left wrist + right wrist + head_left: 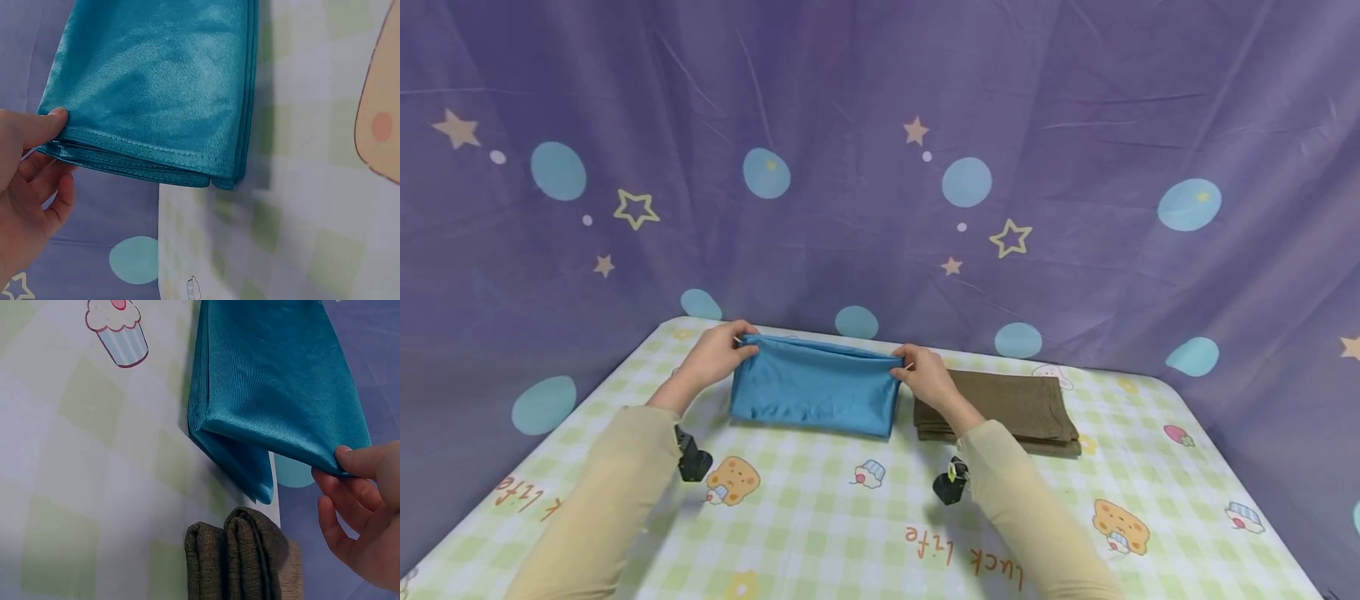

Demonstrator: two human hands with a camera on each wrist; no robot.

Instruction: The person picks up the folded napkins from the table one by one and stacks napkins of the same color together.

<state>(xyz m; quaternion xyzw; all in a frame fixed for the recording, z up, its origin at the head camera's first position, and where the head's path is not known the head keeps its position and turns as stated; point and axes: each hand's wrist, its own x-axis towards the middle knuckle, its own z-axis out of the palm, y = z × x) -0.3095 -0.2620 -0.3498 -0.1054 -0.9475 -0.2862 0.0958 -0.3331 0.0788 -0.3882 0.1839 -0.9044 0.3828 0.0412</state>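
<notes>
A shiny blue cloth, folded in layers, hangs between my two hands near the back of the table. My left hand pinches its upper left corner between thumb and fingers. At the upper right corner, my right hand pinches the fabric the same way. Stitched hems of the blue cloth show in the left wrist view, with its lower edge close to the tabletop. Folded layers of the cloth part slightly at the bottom in the right wrist view.
A folded brown cloth lies just right of the blue one, partly behind the right hand and forearm. The table wears a green-and-white checked cover with printed cartoons. A purple curtain with stars and dots hangs behind the table.
</notes>
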